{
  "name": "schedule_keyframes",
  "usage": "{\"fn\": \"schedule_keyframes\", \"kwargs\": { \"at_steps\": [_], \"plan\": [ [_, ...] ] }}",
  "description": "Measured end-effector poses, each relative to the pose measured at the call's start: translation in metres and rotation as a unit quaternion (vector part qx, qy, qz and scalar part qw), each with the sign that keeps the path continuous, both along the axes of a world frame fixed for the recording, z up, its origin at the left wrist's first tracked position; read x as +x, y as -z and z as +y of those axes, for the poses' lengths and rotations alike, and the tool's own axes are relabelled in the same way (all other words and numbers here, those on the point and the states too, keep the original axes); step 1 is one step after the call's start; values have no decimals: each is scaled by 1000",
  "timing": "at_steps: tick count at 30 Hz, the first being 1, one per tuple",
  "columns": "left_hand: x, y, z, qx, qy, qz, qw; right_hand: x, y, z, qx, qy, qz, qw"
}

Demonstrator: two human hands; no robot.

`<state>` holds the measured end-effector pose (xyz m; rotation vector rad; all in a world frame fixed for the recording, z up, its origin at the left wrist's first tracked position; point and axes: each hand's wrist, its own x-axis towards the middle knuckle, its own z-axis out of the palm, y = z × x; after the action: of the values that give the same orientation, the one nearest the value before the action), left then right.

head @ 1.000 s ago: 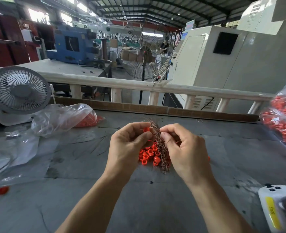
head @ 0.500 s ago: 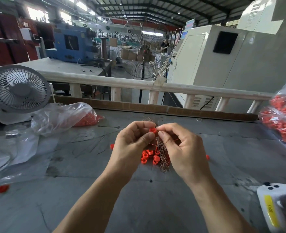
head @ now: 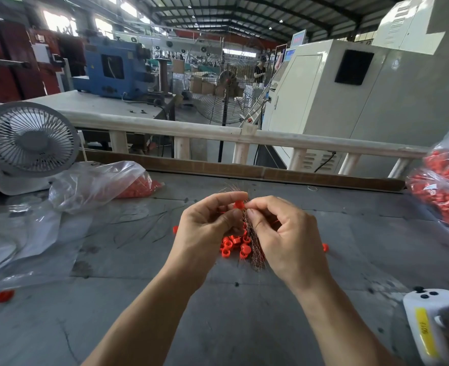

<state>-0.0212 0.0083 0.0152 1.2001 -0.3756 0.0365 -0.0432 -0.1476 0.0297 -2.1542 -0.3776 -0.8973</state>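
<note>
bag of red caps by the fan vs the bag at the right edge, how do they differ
The left bag lies slack and mostly empty beside the fan, red caps heaped at one end; the right bag bulges, packed full. The left bag shows whole; the right bag is cut by the frame. Both are clear plastic.
</note>
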Motion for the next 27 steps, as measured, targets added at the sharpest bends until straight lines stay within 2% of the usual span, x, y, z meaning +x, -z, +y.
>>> {"fn": "schedule_keyframes", "kwargs": {
  "at_steps": [8,16,27],
  "plan": [
    [2,1,-1,-8,-20,13,1000,-2,-2,2,-18,25,-2,1000],
    [1,0,-2,-27,-1,27,999,0,0,0,-16,32,3,999],
    [4,1,4,-43,15,51,998,1,1,-2,1,11,36,999]
  ]
}}
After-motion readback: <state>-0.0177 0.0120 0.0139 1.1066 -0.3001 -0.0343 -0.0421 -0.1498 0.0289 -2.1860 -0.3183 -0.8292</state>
